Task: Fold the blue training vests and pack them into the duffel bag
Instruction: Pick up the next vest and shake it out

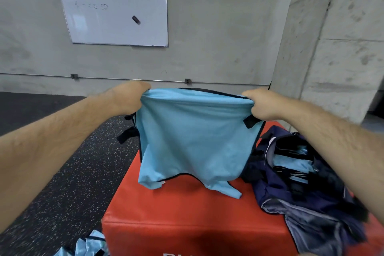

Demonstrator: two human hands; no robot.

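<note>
Fingers of the left hand (128,97) and right hand (261,104) are curled tight on the 2 top corners of a blue vest (193,137), stretched left to right between them. It hangs downward, its hem tails trailing on the red worktop (187,214). The worktop's near half lies bare to its front edge; the duffel bag (276,191), holding folded vests (291,164), crowds the right side.

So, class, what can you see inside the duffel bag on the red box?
Inside the duffel bag lie folded blue vests with black trim, stacked. The lower layers and the bag's bottom are covered, so their count cannot be told.
</note>
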